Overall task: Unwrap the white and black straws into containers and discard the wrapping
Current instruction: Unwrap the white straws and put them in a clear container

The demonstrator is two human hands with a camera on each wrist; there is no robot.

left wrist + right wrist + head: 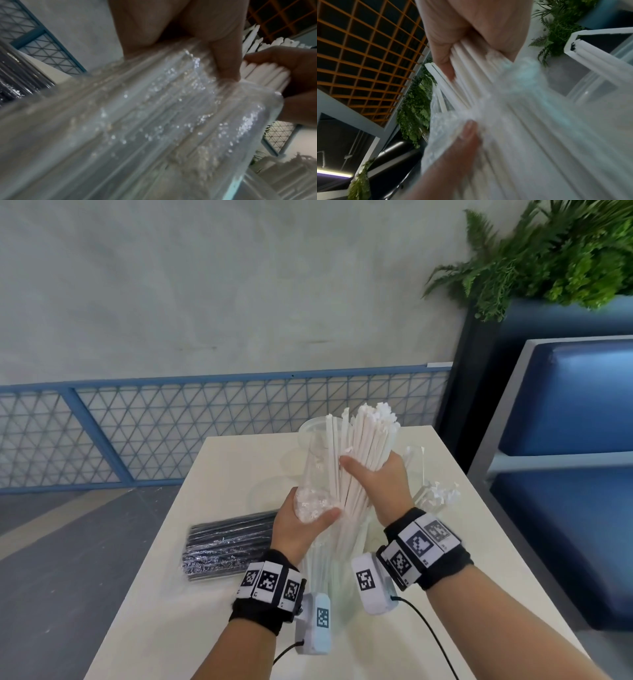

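Note:
Above the table my right hand (373, 477) grips a thick bundle of white straws (363, 446), its torn ends pointing up and away. My left hand (305, 518) pinches the clear plastic wrapping (313, 474) bunched beside the bundle's lower part; the wrapping still sheathes the straws below (154, 121). In the right wrist view my fingers (443, 54) curl round the white straws (467, 81). A wrapped pack of black straws (226, 546) lies on the table (212, 474) to the left. A clear container (308, 429) stands behind the bundle.
Another clear container holding a few white straws (435, 494) stands at the right of the cream table. A blue padded bench (575, 440) lies to the right, a blue mesh railing (171, 422) behind, and a fern planter (548, 251) at the upper right.

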